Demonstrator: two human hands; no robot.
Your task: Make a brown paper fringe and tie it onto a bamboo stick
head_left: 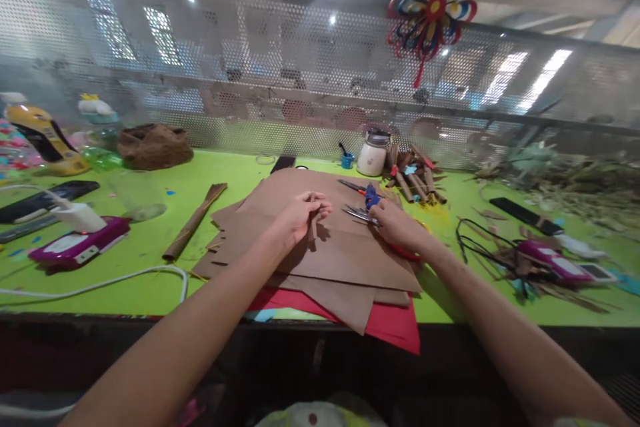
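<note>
My left hand is closed, fingers curled round a small narrow piece of brown paper above a stack of brown paper sheets. To its right, my right hand is closed on a pair of scissors; the silver blades point left, and a red-orange handle shows under the wrist. A blue tool touches or lies just behind the right fingers; its kind is unclear. A second dark-bladed tool with an orange part lies beside it on the paper.
Red paper sticks out below the brown stack. A brown paper cone lies to the left. Rolled brown tubes and a white jar stand behind. Purple devices, a cable and dried scraps lie at the sides; a mesh panel closes the back.
</note>
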